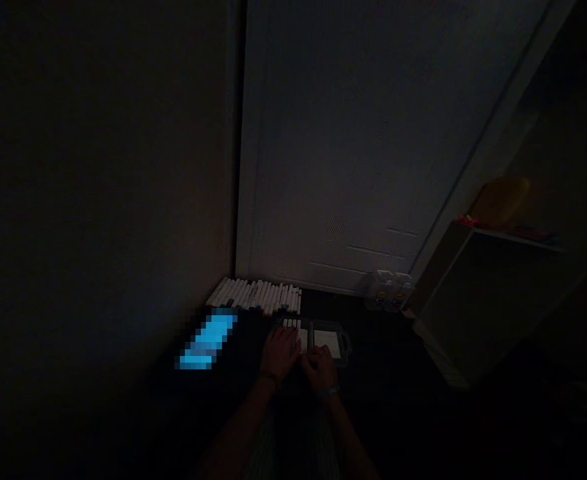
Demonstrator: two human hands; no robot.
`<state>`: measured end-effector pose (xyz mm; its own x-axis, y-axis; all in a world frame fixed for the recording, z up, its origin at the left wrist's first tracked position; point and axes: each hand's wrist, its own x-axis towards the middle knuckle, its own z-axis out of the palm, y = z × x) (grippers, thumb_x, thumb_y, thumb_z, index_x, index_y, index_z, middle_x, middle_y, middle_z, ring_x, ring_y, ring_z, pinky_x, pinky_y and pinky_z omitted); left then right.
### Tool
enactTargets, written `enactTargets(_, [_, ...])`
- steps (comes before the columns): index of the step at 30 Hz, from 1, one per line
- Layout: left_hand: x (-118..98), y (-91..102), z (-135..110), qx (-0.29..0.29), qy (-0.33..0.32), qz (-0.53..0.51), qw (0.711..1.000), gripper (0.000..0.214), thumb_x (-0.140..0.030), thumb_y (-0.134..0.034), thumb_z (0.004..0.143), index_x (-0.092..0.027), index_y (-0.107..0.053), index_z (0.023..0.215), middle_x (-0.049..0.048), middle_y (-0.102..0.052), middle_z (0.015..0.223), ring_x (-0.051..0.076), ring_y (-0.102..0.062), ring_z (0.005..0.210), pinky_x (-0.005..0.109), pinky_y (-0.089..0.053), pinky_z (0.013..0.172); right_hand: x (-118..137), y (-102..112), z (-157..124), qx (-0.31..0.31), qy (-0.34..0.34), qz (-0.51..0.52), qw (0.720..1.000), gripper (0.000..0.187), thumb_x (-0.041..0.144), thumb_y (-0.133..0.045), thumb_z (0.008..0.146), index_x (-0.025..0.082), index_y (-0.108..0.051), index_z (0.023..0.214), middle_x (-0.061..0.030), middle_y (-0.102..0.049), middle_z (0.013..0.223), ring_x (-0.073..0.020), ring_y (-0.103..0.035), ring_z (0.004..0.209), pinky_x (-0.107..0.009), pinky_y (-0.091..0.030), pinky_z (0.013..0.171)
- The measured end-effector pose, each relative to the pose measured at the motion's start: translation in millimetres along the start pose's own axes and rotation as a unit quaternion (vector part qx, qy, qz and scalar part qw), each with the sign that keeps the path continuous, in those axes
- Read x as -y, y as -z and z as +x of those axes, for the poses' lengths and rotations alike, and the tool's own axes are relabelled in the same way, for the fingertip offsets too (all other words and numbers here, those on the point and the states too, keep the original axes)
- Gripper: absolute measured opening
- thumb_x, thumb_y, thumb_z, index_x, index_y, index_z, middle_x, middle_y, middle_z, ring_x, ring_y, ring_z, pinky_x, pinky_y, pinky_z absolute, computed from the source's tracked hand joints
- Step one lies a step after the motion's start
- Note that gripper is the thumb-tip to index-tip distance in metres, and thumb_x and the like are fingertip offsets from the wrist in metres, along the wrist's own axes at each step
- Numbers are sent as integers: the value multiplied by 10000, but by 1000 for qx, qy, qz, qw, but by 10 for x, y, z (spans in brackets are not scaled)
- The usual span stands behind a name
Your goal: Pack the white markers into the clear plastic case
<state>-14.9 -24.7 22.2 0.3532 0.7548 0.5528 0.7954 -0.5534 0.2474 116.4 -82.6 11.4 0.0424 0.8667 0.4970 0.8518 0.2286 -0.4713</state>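
Note:
A clear plastic case (344, 343) lies open on the dark table, its two halves side by side. Several white markers (292, 324) rest in the left half, and a white card or sheet (327, 341) shows in the right half. My left hand (279, 352) lies over the markers in the left half, fingers stretched forward and covering part of them. Close beside it, my right hand (320, 368) is curled at the case's near edge, near the middle. Whatever its fingers may hold is hidden by the hand and the darkness.
A row of loose white markers (256, 295) lies along the wall at the back left. Left of my hands glows a blurred-out blue screen (208, 340). Two clear bottles (389, 292) stand at the back right, beside a shelf unit (473, 300). The room is very dark.

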Motion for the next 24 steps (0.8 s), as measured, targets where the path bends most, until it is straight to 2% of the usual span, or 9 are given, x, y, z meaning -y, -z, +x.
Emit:
enactTargets(4, [-26,56,-3,3,2,2,1000,337,-286,-370,870,-247,-552,1151,31,-573,1201,206,-467,1110,374,-330,951,-19,-10,1,1,13,8,1000,252,243,-505,847,209,-682,671,-23,-628,735,-164,-498,818,-262,-351,739])
enactTargets(9, [-1,-7,-19,-23,26,19,999,376,-330,-385,866,-239,-501,1212,28,-513,1289,227,-389,1212,406,-298,993,-83,-72,-6,-33,29,20,999,261,255,-505,840,201,-656,634,-22,-619,706,-165,-502,780,-272,-360,733])
enactTargets(16, [39,-83,-18,-25,16,2,1000,356,-334,-380,866,-202,-557,1145,56,-570,1216,234,-418,1199,419,-327,990,-116,-93,-20,-52,52,32,997,272,255,-476,849,190,-654,653,-33,-625,724,-168,-513,776,-279,-369,729])
enactTargets(21, [46,-83,-36,-32,-2,-8,999,342,-309,-381,864,-193,-567,1127,63,-586,1187,224,-449,1177,420,-321,1011,-104,-63,-21,-53,51,37,997,274,255,-459,857,197,-651,671,-29,-621,727,-169,-514,780,-277,-369,723])
enactTargets(24, [47,-75,-41,-28,-15,-13,999,357,-300,-379,865,-194,-538,1166,58,-581,1195,220,-441,1190,426,-300,1031,-124,-47,-28,-85,23,6,996,278,264,-437,865,189,-648,698,-37,-621,765,-173,-507,789,-296,-353,755])
